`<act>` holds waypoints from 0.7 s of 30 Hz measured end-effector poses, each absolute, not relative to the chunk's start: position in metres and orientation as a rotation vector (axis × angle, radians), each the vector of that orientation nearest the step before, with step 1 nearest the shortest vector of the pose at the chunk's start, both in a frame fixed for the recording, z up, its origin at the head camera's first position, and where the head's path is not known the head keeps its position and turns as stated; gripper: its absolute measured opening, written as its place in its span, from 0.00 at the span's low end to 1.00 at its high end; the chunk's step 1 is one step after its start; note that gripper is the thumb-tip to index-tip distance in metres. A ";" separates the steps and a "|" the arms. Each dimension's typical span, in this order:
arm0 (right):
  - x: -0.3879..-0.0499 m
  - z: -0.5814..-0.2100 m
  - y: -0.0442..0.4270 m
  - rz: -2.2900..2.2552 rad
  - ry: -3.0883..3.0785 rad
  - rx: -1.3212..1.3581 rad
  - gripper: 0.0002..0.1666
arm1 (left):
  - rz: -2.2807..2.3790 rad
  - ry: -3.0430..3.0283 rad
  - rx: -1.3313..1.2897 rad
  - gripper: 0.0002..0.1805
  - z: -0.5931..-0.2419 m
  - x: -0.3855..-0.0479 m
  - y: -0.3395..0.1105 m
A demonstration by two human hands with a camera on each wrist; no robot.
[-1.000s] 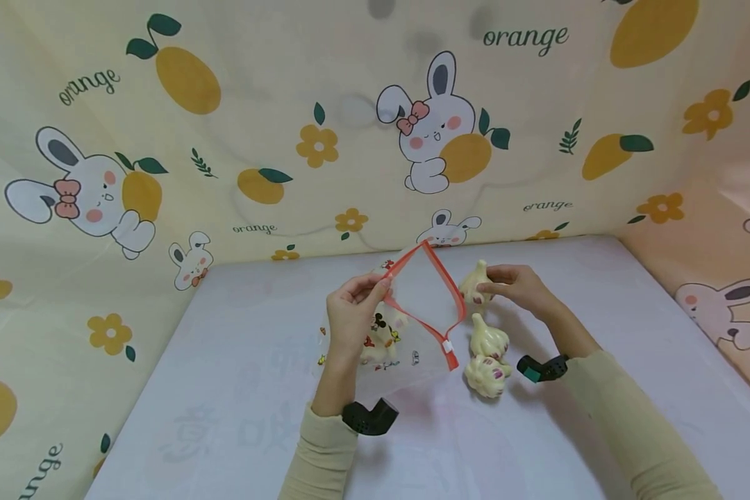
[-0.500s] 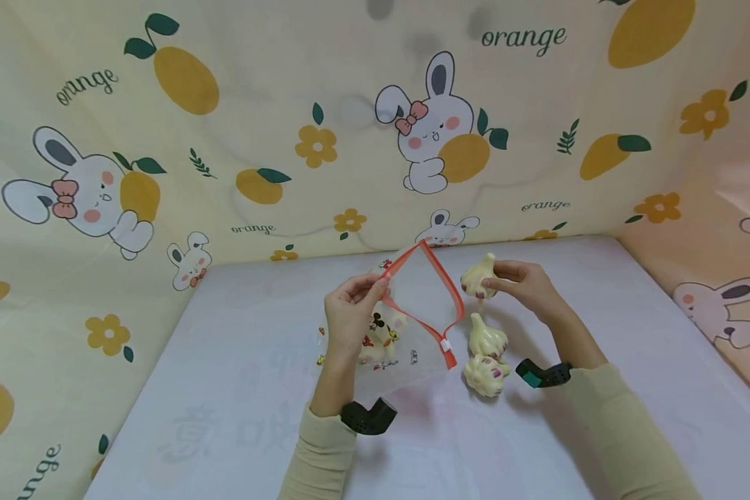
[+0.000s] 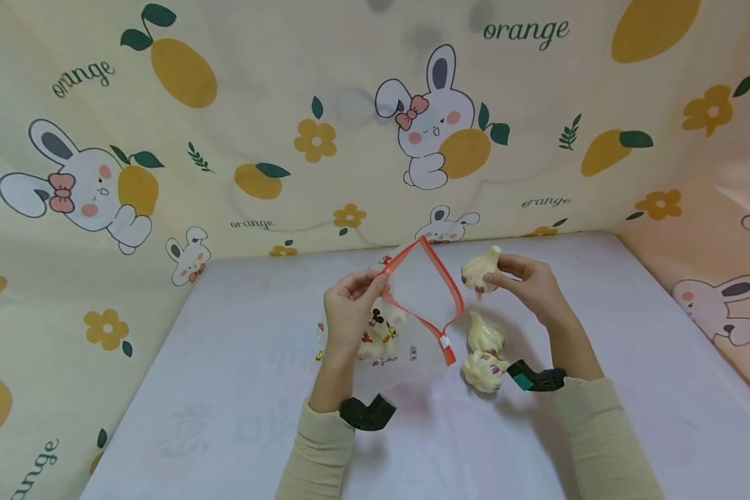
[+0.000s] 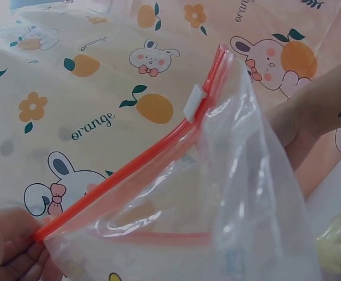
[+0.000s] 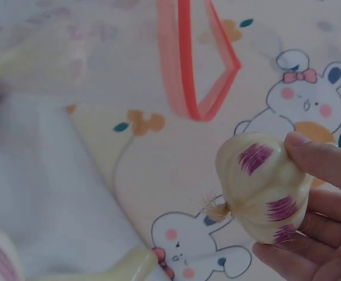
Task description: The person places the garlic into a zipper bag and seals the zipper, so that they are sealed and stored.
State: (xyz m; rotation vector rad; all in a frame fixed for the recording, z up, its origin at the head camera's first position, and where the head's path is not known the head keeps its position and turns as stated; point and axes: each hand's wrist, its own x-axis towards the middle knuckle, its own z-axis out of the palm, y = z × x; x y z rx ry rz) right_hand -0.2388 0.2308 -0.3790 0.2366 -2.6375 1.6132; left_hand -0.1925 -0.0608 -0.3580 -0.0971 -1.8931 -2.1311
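In the head view my left hand (image 3: 346,316) pinches the edge of a clear zip bag (image 3: 401,373) with cartoon prints and a red zipper. Its mouth gapes toward the right, and a white slider (image 4: 195,103) sits near one end of the zipper. A pale bulb shape (image 5: 38,58) shows blurred through the plastic in the right wrist view. My right hand (image 3: 535,286) holds a garlic bulb (image 5: 263,186) with purple streaks between thumb and fingers, root end toward the bag. It is above the table, right of the bag's mouth and apart from it.
Two more garlic bulbs, one (image 3: 486,334) behind the other (image 3: 483,371), lie close together on the white tabletop (image 3: 225,361), right of the bag. A patterned cloth wall (image 3: 350,139) with rabbits and oranges rises behind the table.
My right hand has lifted the garlic bulb off the table, tilting its stem to the right. My left hand and the bag stay nearly in place.
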 end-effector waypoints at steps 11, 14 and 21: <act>-0.233 -0.374 0.223 1.733 -2.525 0.252 0.34 | -2.130 -1.894 -0.095 0.10 -0.359 -0.193 -0.062; -0.230 -0.375 0.223 1.745 -2.495 0.238 0.33 | -2.129 -1.899 -0.087 0.10 -0.358 -0.193 -0.062; -0.226 -0.373 0.220 1.729 -2.467 0.227 0.32 | -2.120 -1.913 -0.080 0.10 -0.359 -0.193 -0.063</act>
